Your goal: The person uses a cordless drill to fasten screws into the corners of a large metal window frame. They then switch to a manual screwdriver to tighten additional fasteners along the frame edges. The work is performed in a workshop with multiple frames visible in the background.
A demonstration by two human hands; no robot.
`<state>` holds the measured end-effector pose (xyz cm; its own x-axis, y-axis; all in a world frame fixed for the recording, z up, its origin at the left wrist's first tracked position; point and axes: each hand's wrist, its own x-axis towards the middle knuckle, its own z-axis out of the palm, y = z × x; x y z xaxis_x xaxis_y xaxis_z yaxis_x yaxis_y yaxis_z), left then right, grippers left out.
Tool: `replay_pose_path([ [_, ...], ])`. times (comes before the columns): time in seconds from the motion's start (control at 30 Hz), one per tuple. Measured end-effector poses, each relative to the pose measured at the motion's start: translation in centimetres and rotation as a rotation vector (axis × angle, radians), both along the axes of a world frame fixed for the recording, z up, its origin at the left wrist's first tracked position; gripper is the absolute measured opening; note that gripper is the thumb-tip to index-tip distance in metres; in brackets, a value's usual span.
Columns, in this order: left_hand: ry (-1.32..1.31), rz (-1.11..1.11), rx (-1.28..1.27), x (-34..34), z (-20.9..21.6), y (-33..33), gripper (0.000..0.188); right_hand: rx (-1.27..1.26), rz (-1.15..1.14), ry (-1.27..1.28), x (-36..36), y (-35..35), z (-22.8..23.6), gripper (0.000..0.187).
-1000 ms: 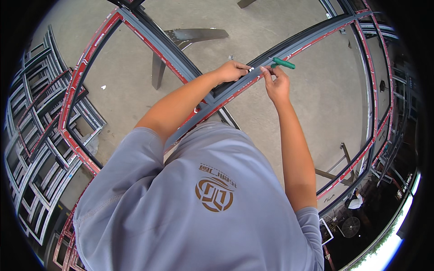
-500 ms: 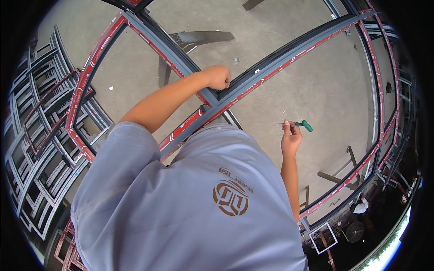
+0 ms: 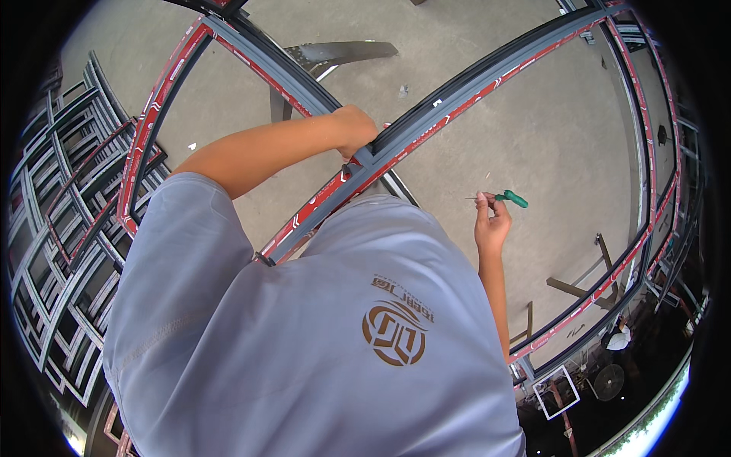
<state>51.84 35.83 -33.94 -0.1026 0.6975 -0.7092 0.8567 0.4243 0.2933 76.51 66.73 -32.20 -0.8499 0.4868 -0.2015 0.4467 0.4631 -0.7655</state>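
Note:
A large grey metal window frame [image 3: 464, 95] with red protective tape lies before me, its bars meeting at a joint near my body. At that joint my left hand [image 3: 356, 131] is closed over a bar. Most of its fingers are hidden behind the hand and the bar. In my right hand [image 3: 493, 219], to the right and apart from the frame, is a screwdriver [image 3: 515, 199] with a green handle. Its thin shaft points left between thumb and fingers, above the concrete floor.
Many more metal frames [image 3: 65, 221] are stacked at the left. Dark metal supports [image 3: 343, 55] stand under the frame at the far side, with another support [image 3: 582, 289] at the right. A round fan [image 3: 609, 382] and a small white frame [image 3: 557, 392] are at the lower right.
My left hand has shifted slightly left and now sits lower over the bar at the joint. My right hand still holds the screwdriver in nearly the same place. The view has tilted slightly.

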Motion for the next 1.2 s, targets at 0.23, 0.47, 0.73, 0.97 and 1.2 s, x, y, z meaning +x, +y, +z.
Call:
replay_pose_path([
  [0.23,-0.210,0.309,0.125,-0.9,0.7,-0.8,0.051,0.036,-0.010,0.055,1.4,-0.3,0.7,0.021],
  [0.47,-1.232,1.663,0.311,-0.3,2.2,-1.7,0.044,-0.227,-0.134,0.005,0.8,-2.6,2.8,0.022],
  [0.73,-1.706,1.678,0.625,2.7,4.5,-0.3,0.046,-0.383,0.107,0.180,-6.6,-5.6,7.5,0.016],
  [0.97,-1.623,1.827,0.728,5.3,5.8,2.1,0.048,-0.522,0.306,0.191,-11.0,-9.2,9.7,0.017],
  [1.2,-1.608,1.876,0.837,6.4,7.7,3.5,0.058,-0.503,0.319,0.236,-11.3,-10.5,9.8,0.014],
])
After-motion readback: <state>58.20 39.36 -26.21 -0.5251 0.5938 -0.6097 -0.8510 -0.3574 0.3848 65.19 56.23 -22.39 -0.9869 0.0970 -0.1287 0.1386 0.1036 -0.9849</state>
